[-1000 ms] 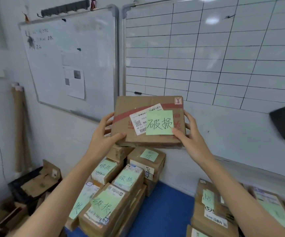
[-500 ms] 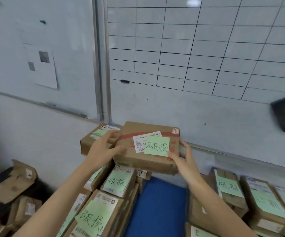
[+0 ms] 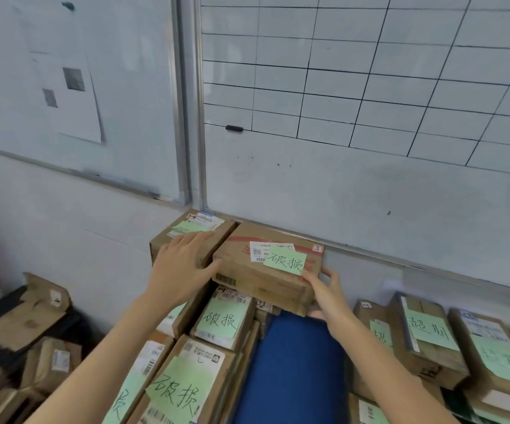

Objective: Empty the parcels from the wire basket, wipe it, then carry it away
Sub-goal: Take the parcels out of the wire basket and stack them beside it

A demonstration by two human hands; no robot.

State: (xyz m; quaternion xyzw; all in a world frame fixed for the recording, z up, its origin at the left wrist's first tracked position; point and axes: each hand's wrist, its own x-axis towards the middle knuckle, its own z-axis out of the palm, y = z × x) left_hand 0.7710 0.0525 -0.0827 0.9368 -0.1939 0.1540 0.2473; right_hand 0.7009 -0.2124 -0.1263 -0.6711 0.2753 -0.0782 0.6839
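Observation:
A brown cardboard parcel with a white shipping label and a green handwritten note sits on top of the left stack of parcels, against the wall. My left hand presses on its left end, fingers spread over the neighbouring parcel. My right hand grips its lower right corner from below. The wire basket is not in view.
Stacked parcels with green notes fill the lower left; another group lies at the right. Blue floor shows between them. Torn cardboard lies at far left. Whiteboards cover the wall behind.
The parcel has come down from chest height and now rests on the stack by the wall. Both hands stayed on it; the view tilted down.

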